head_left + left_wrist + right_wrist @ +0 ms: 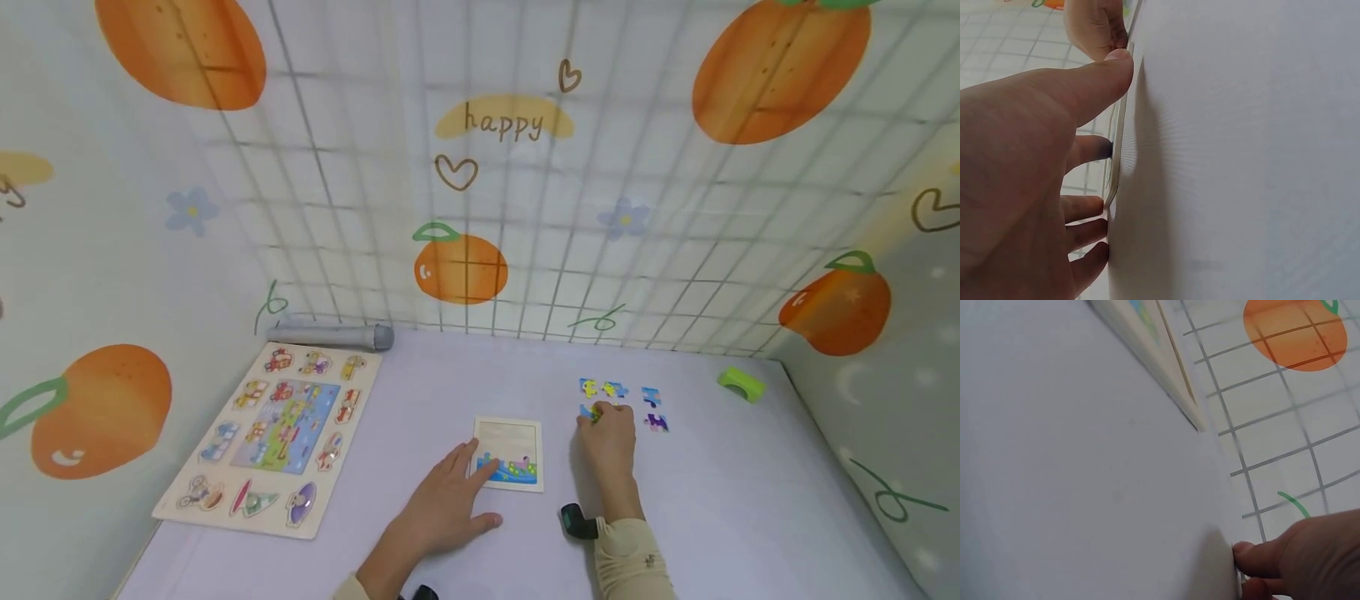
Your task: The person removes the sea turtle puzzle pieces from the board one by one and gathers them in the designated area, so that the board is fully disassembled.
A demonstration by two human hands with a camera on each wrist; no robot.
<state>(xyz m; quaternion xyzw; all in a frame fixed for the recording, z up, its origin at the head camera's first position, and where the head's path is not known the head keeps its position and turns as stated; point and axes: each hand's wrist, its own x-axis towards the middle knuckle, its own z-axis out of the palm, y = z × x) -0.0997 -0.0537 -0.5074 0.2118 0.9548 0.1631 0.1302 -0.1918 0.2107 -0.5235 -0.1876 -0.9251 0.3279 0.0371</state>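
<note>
A square wooden puzzle tray (508, 424) lies on the table, its lower part filled with blue, green and pink jigsaw pieces (517, 470). My left hand (446, 504) rests at the tray's left side, fingers spread and fairly straight, one fingertip over the fitted pieces. To the right, my right hand (611, 446) pinches a blue and green jigsaw piece (586, 411) at the tabletop; the fingers hide most of it. Loose jigsaw pieces (613, 389) lie just beyond that hand. Beside it are a blue piece (651, 397) and a purple piece (656, 422).
A large wooden picture board (300, 525) with vehicle pieces lies at the left. Behind it, a grey cylinder (330, 335) lies along the back curtain. At the far right sits a green arch block (742, 384). Printed curtains (517, 208) enclose the table's back and sides.
</note>
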